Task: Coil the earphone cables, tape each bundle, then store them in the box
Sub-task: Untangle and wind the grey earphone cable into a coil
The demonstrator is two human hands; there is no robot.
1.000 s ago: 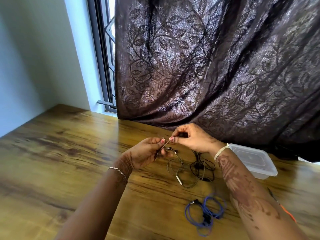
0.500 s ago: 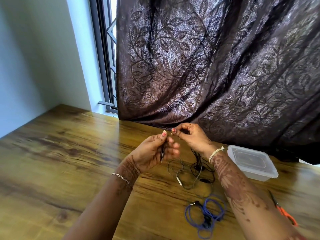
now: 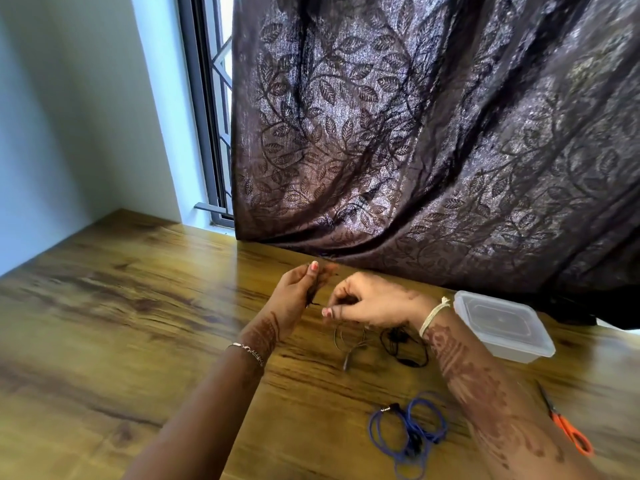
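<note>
Left hand: the left hand (image 3: 298, 299) is up just left of frame centre. Thumb and fingers are curled round a small dark bunch of earphone cable (image 3: 314, 289), so it's gripping that. Bit blurry tbh.
Right hand: the right hand (image 3: 372, 303) sits just to the right of it with its knuckles up and fingers tucked in. Thumb and forefinger are pinched together on a thin strand. It looks like the same cable, but I can't say for sure through the blur.
Loose end: under the right hand the cable drops into a couple of slack loops (image 3: 349, 336) on the table, with the plug end lying flat just below them.
Black earphones: a separate tangle of black earphones (image 3: 403, 346) lies right beside those loops, partly tucked under the right wrist.
Blue earphones: a loosely coiled set of blue earphones (image 3: 408, 427) sits lower centre-right, well apart from both hands.
Box: the clear plastic box (image 3: 502, 327) has its lid on, at the right of frame near the right wrist, at the foot of the curtain.
Scissors: orange-handled scissors (image 3: 568, 433) lie near the lower right edge, beside the right forearm.
Surface: it's all on a wooden table (image 3: 121, 323).
Background: a dark brown leaf-pattern curtain (image 3: 415, 133) fills the upper right, with a window frame (image 3: 204, 116) and pale wall at upper left.
Wrists: chain bracelet (image 3: 247, 349) on the left, pale thread band (image 3: 434, 313) on the right.
</note>
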